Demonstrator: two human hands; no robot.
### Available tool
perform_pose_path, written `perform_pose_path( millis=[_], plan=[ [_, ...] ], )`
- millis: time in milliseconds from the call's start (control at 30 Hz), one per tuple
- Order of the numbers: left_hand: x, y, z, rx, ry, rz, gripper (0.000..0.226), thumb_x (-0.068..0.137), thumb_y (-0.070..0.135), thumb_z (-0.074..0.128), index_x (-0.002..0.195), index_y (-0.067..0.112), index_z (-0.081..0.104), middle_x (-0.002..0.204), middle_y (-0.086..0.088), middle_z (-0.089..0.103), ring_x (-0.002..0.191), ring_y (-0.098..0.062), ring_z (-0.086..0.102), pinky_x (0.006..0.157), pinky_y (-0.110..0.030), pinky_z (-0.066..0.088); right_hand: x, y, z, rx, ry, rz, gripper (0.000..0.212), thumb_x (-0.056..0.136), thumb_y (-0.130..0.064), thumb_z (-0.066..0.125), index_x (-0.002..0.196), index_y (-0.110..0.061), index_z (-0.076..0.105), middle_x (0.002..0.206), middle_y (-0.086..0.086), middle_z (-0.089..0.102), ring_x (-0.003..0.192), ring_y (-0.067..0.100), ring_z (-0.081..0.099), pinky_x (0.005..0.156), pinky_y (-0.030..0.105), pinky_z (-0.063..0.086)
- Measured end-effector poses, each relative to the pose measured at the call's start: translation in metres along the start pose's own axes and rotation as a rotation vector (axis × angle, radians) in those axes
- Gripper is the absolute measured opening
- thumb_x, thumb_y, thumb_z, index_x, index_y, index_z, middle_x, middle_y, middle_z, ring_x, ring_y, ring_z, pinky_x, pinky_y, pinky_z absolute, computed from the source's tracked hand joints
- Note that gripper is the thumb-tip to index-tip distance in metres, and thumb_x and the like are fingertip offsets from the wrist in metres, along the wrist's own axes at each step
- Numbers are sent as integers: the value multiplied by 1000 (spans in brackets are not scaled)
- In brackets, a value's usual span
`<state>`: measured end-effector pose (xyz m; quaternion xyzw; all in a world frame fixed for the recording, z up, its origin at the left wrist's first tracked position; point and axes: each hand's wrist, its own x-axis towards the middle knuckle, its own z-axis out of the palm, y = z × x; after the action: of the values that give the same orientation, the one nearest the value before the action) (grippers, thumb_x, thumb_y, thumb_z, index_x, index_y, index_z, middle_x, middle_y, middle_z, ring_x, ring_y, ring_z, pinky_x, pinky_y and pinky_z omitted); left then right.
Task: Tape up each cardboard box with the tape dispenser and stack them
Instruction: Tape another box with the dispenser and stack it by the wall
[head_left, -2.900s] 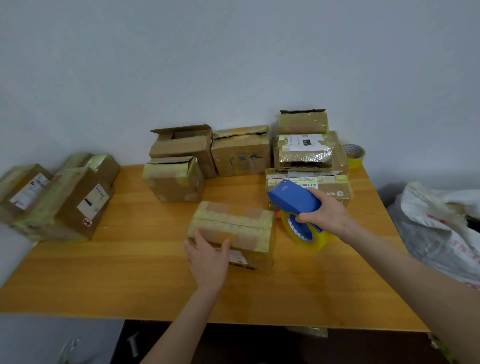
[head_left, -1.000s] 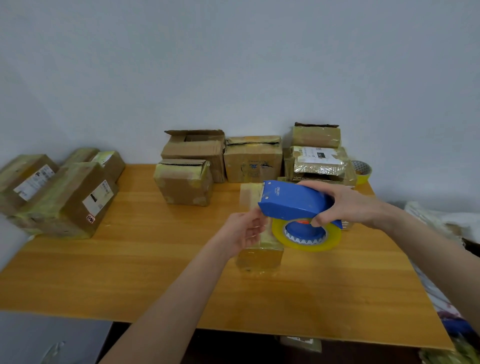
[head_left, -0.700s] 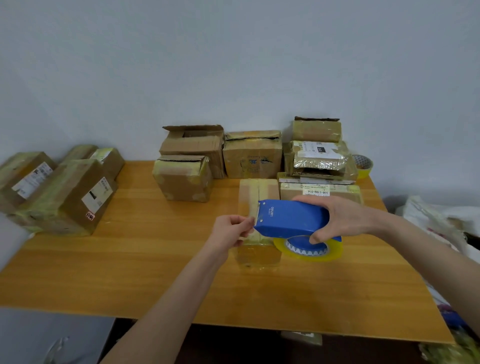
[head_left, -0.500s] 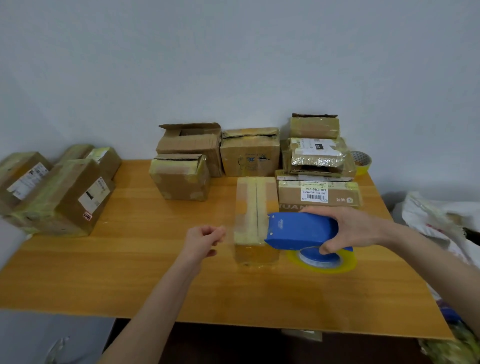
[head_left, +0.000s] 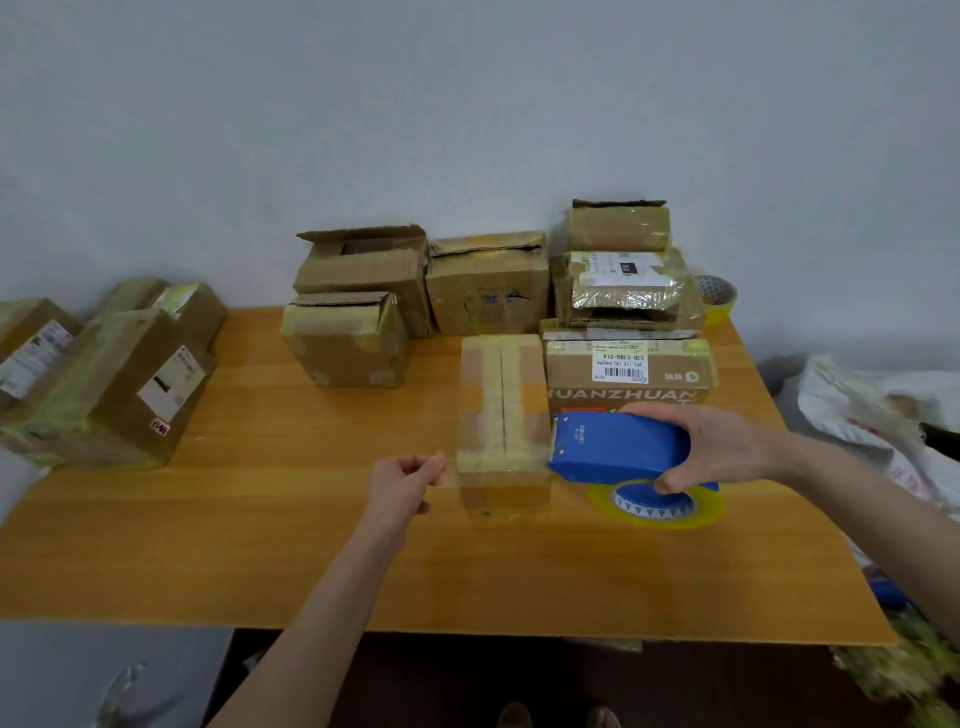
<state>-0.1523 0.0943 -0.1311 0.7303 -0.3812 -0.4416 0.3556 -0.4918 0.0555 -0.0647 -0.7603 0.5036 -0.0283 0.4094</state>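
Box (head_left: 503, 415) on table (head_left: 260, 545), top seam running away from you, between your hands. Your right hand (head_left: 727, 447) wraps blue tape dispenser (head_left: 618, 449), thumb on top, fingers curled under; dispenser nose meets box's near right edge. Your left hand (head_left: 402, 480) sits just left of box, fingertips pinched together, probably on clear tape strip (head_left: 451, 465); film too faint to confirm.

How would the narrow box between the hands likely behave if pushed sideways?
The narrow box lies low and flat on the table, so it would probably slide rather than tip. Tape covers much of its top, so fingers may slip there. Being small, it is likely light, though its contents are hidden.
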Motion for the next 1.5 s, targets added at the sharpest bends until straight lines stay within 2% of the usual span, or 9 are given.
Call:
perform_pose_path(
  millis=[467,567,733,967,1267,1333,1400,1467,1500],
  plan=[
    [2,-3,-3,-27,-7,-31,26,90,26,66,84,2,70,68,8,63,66,-7,53,53,-23,46,-3,3,0,54,-66,6,72,59,-32,70,123,-51,41,116,-16,52,98,-5,54,72,6,43],
    [2,-5,-4,-55,9,-49,26,90,27,67,84,2,70,69,9,64,67,-7,54,53,-23,46,-2,4,2,41,-67,6,69,59,-35,69,119,-55,39,112,-20,52,95,-11,52,71,4,42],
    [3,-7,3,-50,19,-58,25,90,26,67,83,3,71,68,8,63,66,-7,53,52,-23,46,3,14,7,1,-48,20,71,59,-38,68,119,-58,37,113,-15,54,99,7,56,78,19,46],
    [7,-4,9,23,60,-39,20,90,27,66,75,15,69,70,3,64,69,-10,57,46,-19,44,19,20,14,-52,-45,54,78,56,-40,67,125,-53,32,115,-11,52,100,11,54,80,25,43],
    [12,-2,14,173,44,2,26,94,31,59,73,17,65,75,0,66,64,-12,55,51,-25,48,35,27,24,-43,-33,90,80,72,-21,76,139,-41,36,120,-6,49,104,16,52,79,23,39],
    [12,-3,14,175,13,6,23,96,34,56,81,18,66,78,-2,66,64,-14,54,54,-31,53,36,26,26,-50,-31,81,78,73,-21,76,138,-41,36,119,-5,49,103,16,52,78,23,39],
    [12,-2,8,323,-34,14,30,96,40,53,109,16,66,81,-5,66,64,-18,57,56,-33,56,36,24,26,-50,-33,65,77,73,-22,76,136,-41,37,117,-5,50,103,17,53,79,25,41],
    [13,-4,-1,593,-44,10,50,96,43,51,141,20,45,88,-9,69,65,-20,63,55,-31,53,35,23,24,-45,-27,54,74,72,-24,76,132,-44,38,115,-6,51,101,16,54,80,27,44],
    [12,-5,-5,706,27,54,52,97,40,51,144,20,40,92,-10,68,69,-21,64,56,-31,52,34,22,24,-48,-23,48,73,71,-25,77,130,-46,38,114,-7,52,100,15,54,81,29,45]
  ],
)
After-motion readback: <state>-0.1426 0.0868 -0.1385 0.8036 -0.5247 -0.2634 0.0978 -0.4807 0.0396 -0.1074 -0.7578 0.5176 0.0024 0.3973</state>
